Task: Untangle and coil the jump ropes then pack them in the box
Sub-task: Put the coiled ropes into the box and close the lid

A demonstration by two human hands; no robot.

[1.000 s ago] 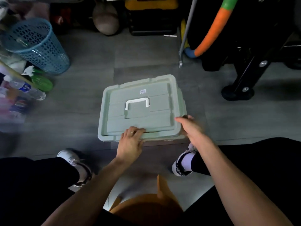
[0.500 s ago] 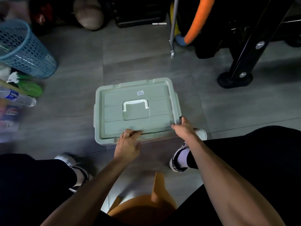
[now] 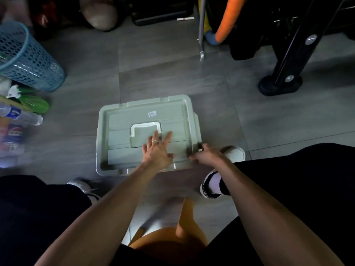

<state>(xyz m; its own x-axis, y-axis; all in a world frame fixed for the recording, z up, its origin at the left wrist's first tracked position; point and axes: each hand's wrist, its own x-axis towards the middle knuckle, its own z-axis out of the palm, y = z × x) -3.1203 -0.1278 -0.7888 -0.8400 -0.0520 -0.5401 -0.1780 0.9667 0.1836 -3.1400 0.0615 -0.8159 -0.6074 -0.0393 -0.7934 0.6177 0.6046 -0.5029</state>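
A pale green plastic box point(image 3: 148, 135) sits on the grey tiled floor point(image 3: 80, 120) between the person's feet, its lid on; the lid is ribbed in flat steps with a raised rim, and a white carry handle point(image 3: 145, 127) lies folded flat in a recess at its middle; a small white sticker point(image 3: 152, 114) sits on the lid beyond the handle, its print too small to read. The left hand point(image 3: 158, 150) lies on the lid just beside the handle, its grip released, fingers straight and spread, a ring on one of them; the right hand point(image 3: 206, 154) has its grip curled on the box's right near corner, where the lid meets the rim, though what exactly the fingers catch cannot be told. No jump ropes show.

To the left stand a blue perforated basket point(image 3: 26, 60), a green spray bottle point(image 3: 32, 102) with a white nozzle, and a clear water bottle point(image 3: 21, 116) with a blue label that is blurred past reading; below them a red, white and blue label point(image 3: 12, 135) is likewise smeared. At the top right an orange foam tube point(image 3: 228, 16) curves beside a black metal frame point(image 3: 288, 60) with a round foot; a white shoe point(image 3: 234, 153) shows just right of the box; an orange shape point(image 3: 172, 237) lies near the bottom edge.
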